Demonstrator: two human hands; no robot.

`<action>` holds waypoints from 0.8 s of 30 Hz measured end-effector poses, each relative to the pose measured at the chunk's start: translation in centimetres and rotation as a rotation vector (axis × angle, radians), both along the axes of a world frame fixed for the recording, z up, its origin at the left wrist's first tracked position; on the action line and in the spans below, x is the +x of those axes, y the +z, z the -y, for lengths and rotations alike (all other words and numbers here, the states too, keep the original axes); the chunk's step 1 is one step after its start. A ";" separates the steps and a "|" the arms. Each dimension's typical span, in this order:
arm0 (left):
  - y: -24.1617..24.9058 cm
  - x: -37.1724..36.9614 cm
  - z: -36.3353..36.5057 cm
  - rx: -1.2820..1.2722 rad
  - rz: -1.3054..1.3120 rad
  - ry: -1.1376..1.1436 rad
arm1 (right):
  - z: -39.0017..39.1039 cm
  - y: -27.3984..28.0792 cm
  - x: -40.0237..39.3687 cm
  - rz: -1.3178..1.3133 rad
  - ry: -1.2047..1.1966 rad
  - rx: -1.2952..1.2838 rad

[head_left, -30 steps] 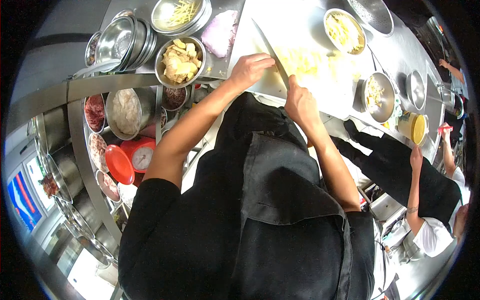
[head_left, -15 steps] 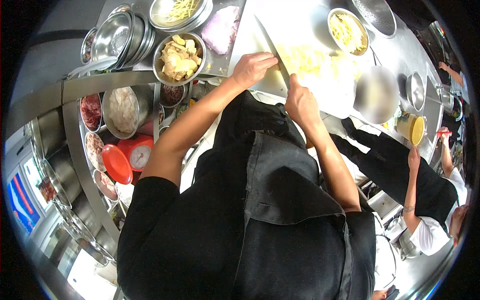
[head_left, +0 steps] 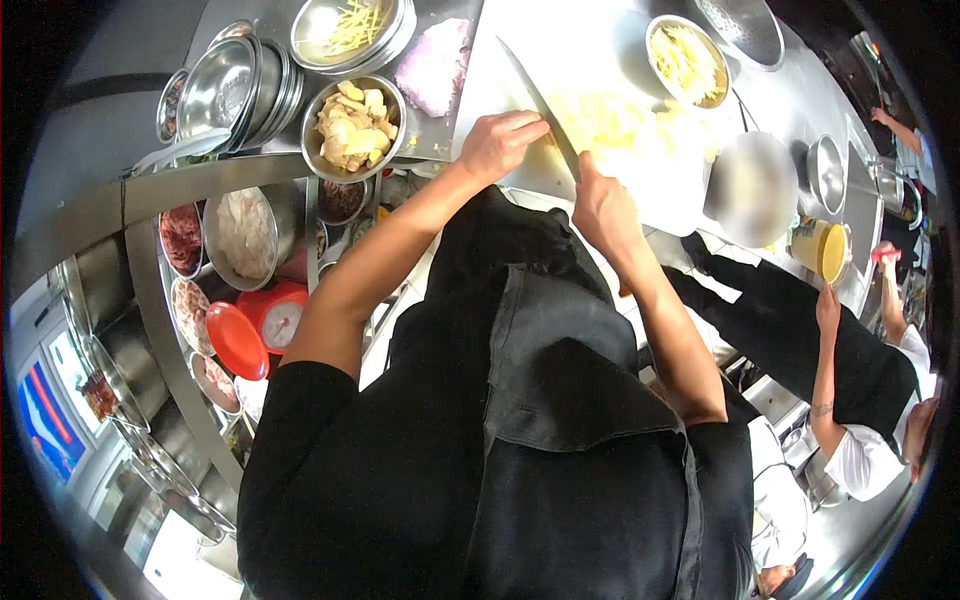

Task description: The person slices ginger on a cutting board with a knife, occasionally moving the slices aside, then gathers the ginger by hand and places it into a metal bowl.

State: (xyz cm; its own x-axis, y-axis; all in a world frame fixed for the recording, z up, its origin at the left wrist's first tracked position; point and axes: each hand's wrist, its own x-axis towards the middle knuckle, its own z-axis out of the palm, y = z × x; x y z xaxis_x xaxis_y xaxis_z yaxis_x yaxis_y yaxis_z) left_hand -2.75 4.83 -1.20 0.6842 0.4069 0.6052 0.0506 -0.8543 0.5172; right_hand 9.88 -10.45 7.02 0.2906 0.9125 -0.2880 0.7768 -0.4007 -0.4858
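Observation:
My right hand (head_left: 605, 205) is wrapped round the handle of a kitchen knife (head_left: 537, 98), whose long blade points away from me across a white cutting board (head_left: 485, 95). Just left of the blade, my left hand (head_left: 503, 147) rests on the board with its fingers pressed together. Whatever lies under those fingertips is hidden. Pale yellow slices (head_left: 625, 125), washed out by glare, are spread to the right of the knife. A metal bowl of peeled ginger chunks (head_left: 353, 128) stands left of the board, near my left forearm.
Beyond the board's right part sits a bowl of yellow strips (head_left: 686, 62). Stacked steel bowls (head_left: 222, 85) and a purple bundle (head_left: 433, 68) are at the left. Below the counter's metal rail (head_left: 90, 195) are containers of raw meat (head_left: 182, 240). A co-worker (head_left: 850, 375) holds a yellow-lidded tub (head_left: 830, 252) at right.
The whole view has shifted slightly left. Both hands and the knife keep nearly the same place on the board, with my left fingers still beside the blade.

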 end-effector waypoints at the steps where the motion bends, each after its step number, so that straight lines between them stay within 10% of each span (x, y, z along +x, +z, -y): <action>1: 0.0 -0.1 0.1 -0.007 -0.029 0.003 | 0.2 0.6 0.0 -0.002 0.006 -0.004; 24: 0.1 -0.3 0.7 0.021 -0.041 -0.036 | 0.3 -1.7 -0.1 -0.016 0.014 0.023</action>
